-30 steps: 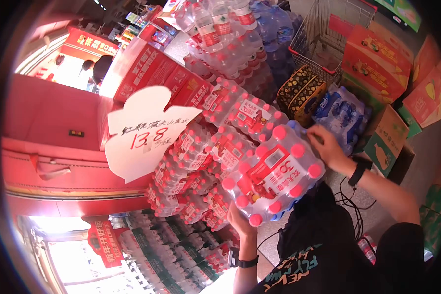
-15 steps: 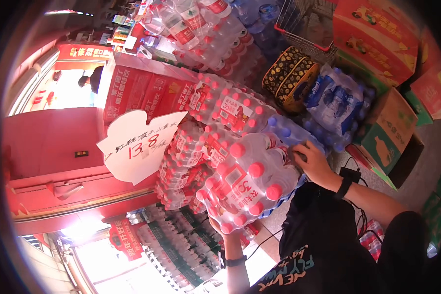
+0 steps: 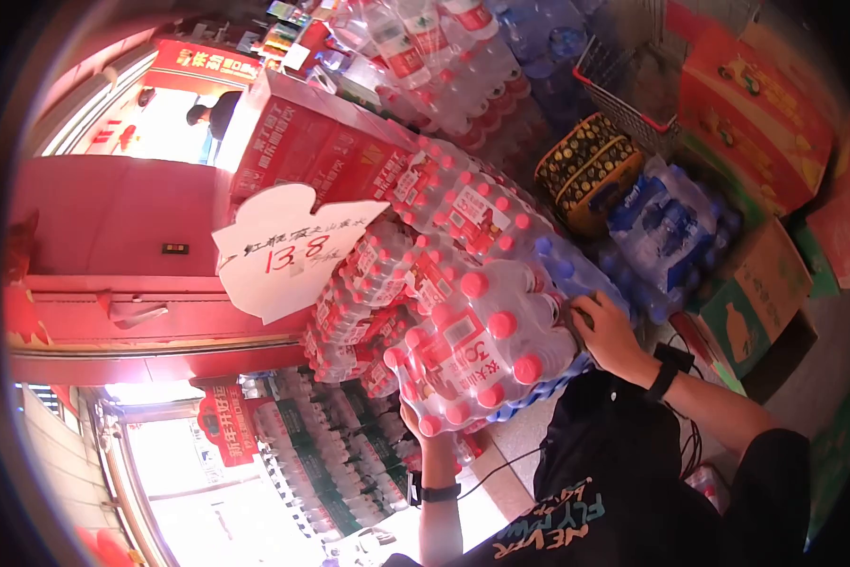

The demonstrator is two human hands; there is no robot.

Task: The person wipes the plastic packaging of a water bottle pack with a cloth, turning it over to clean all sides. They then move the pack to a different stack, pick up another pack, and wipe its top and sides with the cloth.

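Note:
A shrink-wrapped pack of red-capped water bottles (image 3: 486,340) is between my two hands, close to my body. My left hand (image 3: 423,420) grips its lower left corner, with the fingers partly hidden under the pack. At the opposite end, my right hand (image 3: 602,329) has its fingers curled against the pack's wrapped side; the fingertips are partly hidden. A blue-and-white checked edge (image 3: 538,389) shows beneath the pack. Just beyond lie more red-capped water packs (image 3: 472,213), stacked up. A white price sign (image 3: 288,255) reading 13.8 stands by the stack.
Red drink cartons (image 3: 302,151) are piled behind the sign. To the right are a blue-capped bottle pack (image 3: 666,227), a black-and-yellow patterned bag (image 3: 590,165), an open cardboard box (image 3: 755,293) and a shopping cart (image 3: 623,90). A cable (image 3: 510,463) hangs near my body.
The camera view has turned slightly, so the surroundings sit further right in the picture. Both hands keep their hold on the pack, which shows little shift against the stack.

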